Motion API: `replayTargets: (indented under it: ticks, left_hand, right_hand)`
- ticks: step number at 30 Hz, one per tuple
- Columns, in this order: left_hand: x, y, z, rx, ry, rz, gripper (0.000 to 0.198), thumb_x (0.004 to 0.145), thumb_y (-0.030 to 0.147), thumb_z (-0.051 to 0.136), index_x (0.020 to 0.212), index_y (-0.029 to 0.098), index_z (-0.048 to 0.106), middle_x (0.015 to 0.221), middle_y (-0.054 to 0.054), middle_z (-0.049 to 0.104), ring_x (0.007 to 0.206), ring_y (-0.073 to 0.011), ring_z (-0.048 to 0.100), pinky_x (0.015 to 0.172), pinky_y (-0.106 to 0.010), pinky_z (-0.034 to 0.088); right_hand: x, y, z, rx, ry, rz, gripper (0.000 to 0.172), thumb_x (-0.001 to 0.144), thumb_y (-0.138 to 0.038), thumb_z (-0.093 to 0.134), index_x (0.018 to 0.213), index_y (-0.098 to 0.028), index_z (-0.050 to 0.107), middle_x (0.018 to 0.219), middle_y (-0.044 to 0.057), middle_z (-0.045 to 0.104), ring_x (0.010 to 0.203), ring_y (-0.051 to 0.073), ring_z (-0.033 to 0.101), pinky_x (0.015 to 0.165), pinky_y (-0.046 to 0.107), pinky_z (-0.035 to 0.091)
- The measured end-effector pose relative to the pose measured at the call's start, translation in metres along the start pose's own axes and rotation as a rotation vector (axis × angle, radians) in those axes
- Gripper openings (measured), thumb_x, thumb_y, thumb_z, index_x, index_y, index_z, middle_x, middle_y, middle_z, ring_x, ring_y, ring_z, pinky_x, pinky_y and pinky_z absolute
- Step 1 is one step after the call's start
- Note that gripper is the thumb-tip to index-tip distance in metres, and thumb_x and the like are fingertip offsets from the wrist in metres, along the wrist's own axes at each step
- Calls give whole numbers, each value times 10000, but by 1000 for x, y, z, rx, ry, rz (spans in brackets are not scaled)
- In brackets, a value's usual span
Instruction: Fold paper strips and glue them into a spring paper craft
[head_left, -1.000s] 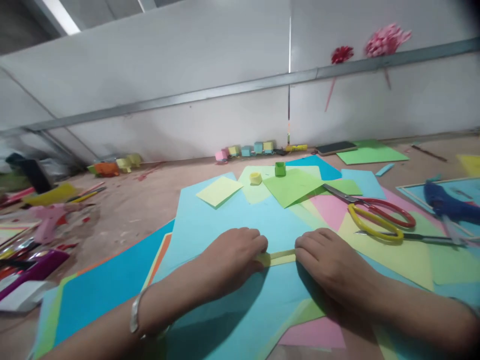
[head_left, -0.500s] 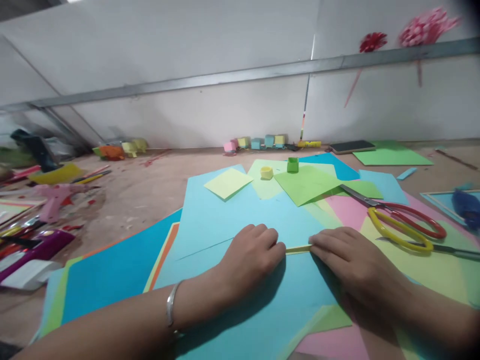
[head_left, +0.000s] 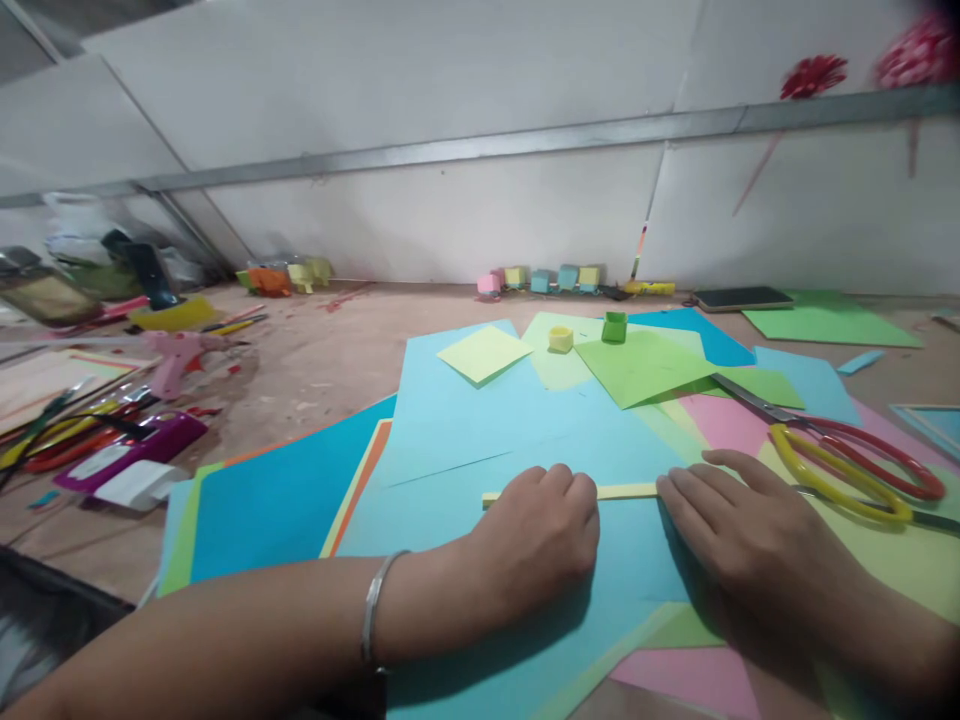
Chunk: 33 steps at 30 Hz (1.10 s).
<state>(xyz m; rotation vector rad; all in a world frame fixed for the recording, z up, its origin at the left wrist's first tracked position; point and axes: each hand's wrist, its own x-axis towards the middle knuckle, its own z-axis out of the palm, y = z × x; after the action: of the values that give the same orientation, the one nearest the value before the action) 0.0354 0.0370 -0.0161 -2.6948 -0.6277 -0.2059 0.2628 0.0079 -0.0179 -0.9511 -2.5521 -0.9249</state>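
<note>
A narrow yellow paper strip (head_left: pixel 628 491) lies flat on a light blue sheet (head_left: pixel 480 420). My left hand (head_left: pixel 536 545) rests in a loose fist over the strip's left part, and a short end of the strip shows to its left. My right hand (head_left: pixel 739 530) lies on the strip's right end with its fingers stretched flat toward the left. A silver bangle (head_left: pixel 373 620) is on my left wrist.
Scissors with a yellow and a red handle (head_left: pixel 840 460) lie right of my right hand. Green, pink, yellow and blue sheets overlap around. Small yellow (head_left: pixel 559 339) and green (head_left: pixel 613 327) paper cups stand beyond. Paper boxes (head_left: pixel 544 280) line the wall; craft clutter (head_left: pixel 112 440) lies left.
The strip now lies flat and longer, with an end showing left of my left hand. My right fingers have spread out flat. The view has shifted to the left.
</note>
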Motion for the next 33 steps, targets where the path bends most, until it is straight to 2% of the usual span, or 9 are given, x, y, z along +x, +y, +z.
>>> replayTargets:
  ticks: [4, 9, 11, 13, 17, 23, 26, 29, 33]
  left_hand:
    - [3, -1, 0, -76, -10, -72, 238, 971, 234, 455, 783, 138, 566, 718, -62, 575, 608, -178, 478, 454, -297, 266]
    - [8, -4, 1, -111, -28, -140, 288, 954, 389, 517, 797, 151, 555, 727, -52, 587, 621, -180, 490, 468, -298, 265]
    - [9, -4, 2, -112, -26, -153, 261, 966, 347, 486, 809, 153, 561, 729, -52, 589, 616, -180, 483, 470, -302, 260]
    - [8, -5, 3, -94, -15, -145, 215, 961, 207, 441, 791, 155, 560, 715, -52, 583, 597, -173, 464, 473, -303, 252]
    - [7, -8, 6, -46, 50, -120, 261, 887, 27, 395, 713, 164, 534, 666, -48, 566, 581, -167, 432, 491, -306, 253]
    - [9, 2, 3, -50, 256, -87, 285, 898, 55, 392, 670, 176, 512, 616, -34, 535, 556, -170, 413, 491, -328, 237]
    - [9, 14, -3, -51, 347, -54, 305, 900, 60, 385, 642, 182, 491, 577, -25, 492, 535, -163, 385, 485, -333, 209]
    - [9, 14, -5, -62, 343, -34, 306, 894, 55, 397, 631, 182, 487, 579, -22, 489, 538, -162, 382, 494, -334, 197]
    - [8, -14, 2, -56, 280, -99, 291, 943, 164, 464, 666, 177, 552, 627, -18, 555, 595, -177, 443, 525, -327, 220]
  right_hand:
    - [0, 1, 0, 15, -21, -6, 324, 866, 2, 387, 847, -45, 708, 751, 154, 681, 691, 250, 602, 808, 488, 442]
    - [-2, 1, 0, 54, 6, -10, 308, 870, -18, 397, 950, -37, 694, 757, 146, 680, 707, 250, 601, 814, 491, 449]
    - [-2, 1, -1, 84, 39, 1, 312, 860, -12, 392, 959, -44, 686, 750, 138, 674, 705, 245, 596, 804, 481, 455]
    - [-1, 2, -2, 121, 62, 22, 298, 857, -9, 401, 956, -53, 679, 744, 127, 668, 699, 236, 588, 776, 458, 464]
    - [0, 2, -1, 197, 53, 82, 265, 893, -44, 408, 949, -63, 667, 727, 112, 646, 676, 224, 563, 682, 408, 461]
    - [8, -10, -3, 254, 81, 34, 252, 935, -101, 428, 1053, -7, 631, 817, 150, 652, 771, 253, 564, 688, 404, 433]
    - [11, -19, -7, 262, 95, 13, 229, 917, -74, 438, 901, -50, 665, 698, 104, 614, 688, 223, 525, 645, 375, 394]
    - [9, -20, -9, 252, 83, 20, 302, 906, -46, 413, 733, -134, 643, 605, 54, 559, 621, 188, 486, 626, 345, 362]
    - [2, -4, -4, 154, 41, 107, 287, 916, -69, 427, 762, -162, 650, 653, 60, 602, 658, 196, 520, 648, 344, 361]
